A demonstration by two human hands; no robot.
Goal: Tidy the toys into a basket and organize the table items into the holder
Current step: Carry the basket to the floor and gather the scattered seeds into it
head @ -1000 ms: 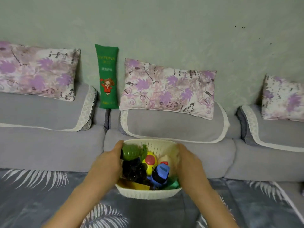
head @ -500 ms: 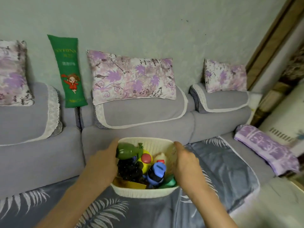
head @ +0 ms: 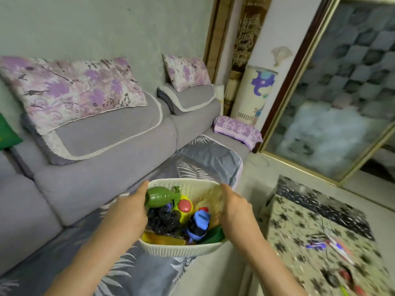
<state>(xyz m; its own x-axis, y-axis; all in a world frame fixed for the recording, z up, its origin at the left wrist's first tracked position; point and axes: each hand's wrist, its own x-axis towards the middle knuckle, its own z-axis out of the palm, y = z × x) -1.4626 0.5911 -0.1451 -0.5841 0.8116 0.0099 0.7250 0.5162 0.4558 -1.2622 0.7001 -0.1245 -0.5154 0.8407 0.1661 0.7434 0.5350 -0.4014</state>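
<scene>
A cream ribbed basket [head: 179,249] full of toys is held up over the sofa's front edge. My left hand [head: 128,212] grips its left rim and my right hand [head: 236,207] grips its right rim. Inside lie a green grenade-shaped toy [head: 159,196], a black bunch of grapes [head: 163,220], a yellow toy with a red button [head: 184,207], a blue toy [head: 199,221] and a yellow block [head: 163,240]. On the patterned table [head: 299,221] at the right lie blurred pens [head: 329,245] and other small items [head: 342,278].
A grey sofa [head: 102,174] with purple floral cushions [head: 70,90] fills the left and back. A leaf-print cover [head: 205,154] lies on its seat, a purple towel [head: 237,130] on its far end. A gold-framed glass door [head: 333,99] stands right.
The view has swung to the right, from the sofa toward the table and the glass door. Both hands still hold the basket by its sides, carried along with the turn.
</scene>
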